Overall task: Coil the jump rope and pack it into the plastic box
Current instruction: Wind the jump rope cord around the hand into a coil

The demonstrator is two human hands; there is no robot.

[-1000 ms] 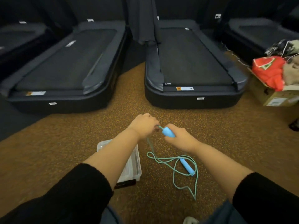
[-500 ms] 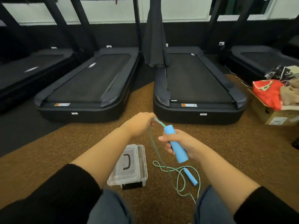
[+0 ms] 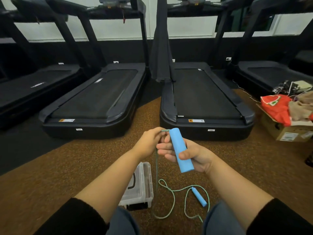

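My right hand [image 3: 191,155] grips one blue handle [image 3: 180,149] of the jump rope, held upright in front of me. My left hand [image 3: 149,143] pinches the green cord [image 3: 156,168] just where it leaves the top of that handle. From there the cord hangs down and lies in loose loops on the floor. The second blue handle [image 3: 199,196] lies on the floor among the loops. The clear plastic box [image 3: 140,187] sits shut on the floor below my left forearm, with a black handle on its lid.
Black treadmills [image 3: 203,102] stand in a row ahead on the brown speckled floor. A cardboard box [image 3: 288,131] with a red bag and clothes sits at the right. A dark cloth [image 3: 160,48] hangs between the two middle treadmills.
Both hands have risen with the handle, and the camera has tilted up. More of the handle shows in my right hand, and more cord hangs off the floor.
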